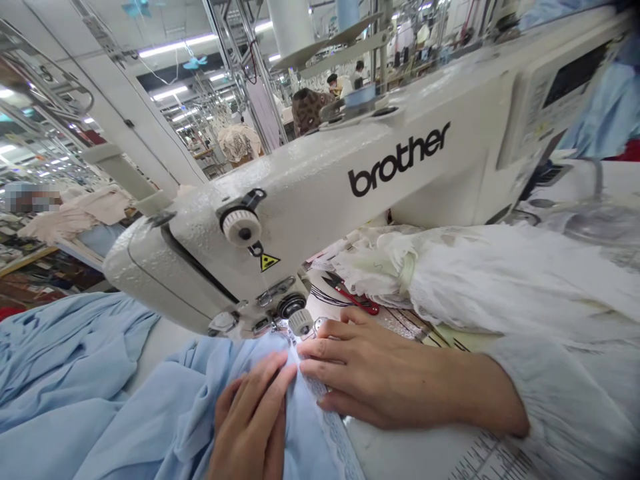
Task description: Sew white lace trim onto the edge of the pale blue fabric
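Light blue fabric [305,427] with a strip of pale lace [337,443] along its right edge runs under the needle area of a white sewing machine [310,193]. My left hand [255,413] lies on the blue fabric just before the needle, fingers stretched forward and close together. Across from it, my right hand [385,373] reaches in from the right, its outstretched fingertips resting on the lace edge beside the presser foot. Both hands press from above. The machine head and my fingers partly hide the stitching point.
Red-handled thread snips [353,293] lie behind my right hand. White lacy fabric [480,273] is heaped to the right under the machine arm. More blue fabric [65,373] spreads over the left side. Ruler markings [493,460] show at the front right.
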`<state>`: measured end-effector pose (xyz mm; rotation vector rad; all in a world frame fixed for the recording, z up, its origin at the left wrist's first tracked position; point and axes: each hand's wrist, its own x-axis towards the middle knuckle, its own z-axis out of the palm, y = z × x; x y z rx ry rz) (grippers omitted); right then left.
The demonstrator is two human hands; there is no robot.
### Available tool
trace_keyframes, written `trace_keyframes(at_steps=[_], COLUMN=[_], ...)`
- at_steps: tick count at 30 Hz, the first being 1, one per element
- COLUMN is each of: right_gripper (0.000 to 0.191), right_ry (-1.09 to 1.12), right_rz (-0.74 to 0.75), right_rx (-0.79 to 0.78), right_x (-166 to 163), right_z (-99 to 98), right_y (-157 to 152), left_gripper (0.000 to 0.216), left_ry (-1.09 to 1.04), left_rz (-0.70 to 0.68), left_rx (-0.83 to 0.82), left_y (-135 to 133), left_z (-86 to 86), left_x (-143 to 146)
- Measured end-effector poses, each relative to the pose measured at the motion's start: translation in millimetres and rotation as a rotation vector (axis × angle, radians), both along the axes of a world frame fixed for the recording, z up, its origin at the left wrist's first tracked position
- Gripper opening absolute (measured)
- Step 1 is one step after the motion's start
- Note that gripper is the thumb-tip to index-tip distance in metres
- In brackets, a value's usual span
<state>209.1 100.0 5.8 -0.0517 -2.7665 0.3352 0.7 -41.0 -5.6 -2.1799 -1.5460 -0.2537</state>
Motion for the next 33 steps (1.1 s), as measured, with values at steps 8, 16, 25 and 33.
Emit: trace_keyframes(at_steps=[8,16,25,33], right_gripper=[0.023,0.02,0.023,0.026], right_ry=[0.016,0.021,0.032,0.038], right_rz=[0.026,0.003,0.014,0.006], right_rx=[0.024,0.018,0.076,0.083], right_x=[5,1,1,0], right_z=[2.7,-1.6,-1.0,-1.7], right_y=[-2,-1,-2,-2], left_gripper=[0.035,0.035,0.034,0.037], left_ry=[0.033,0.0,-0.002,-0.085], left_rz=[-0.067,-0.05,-0.05,-0.005], left_rx=[0.004,0.028,0.031,0.006], left_y=[-6,-5,0,-12], left_z=[-6.2,-9.6,-0.8,-13.0], left_x=[3,5,5,10])
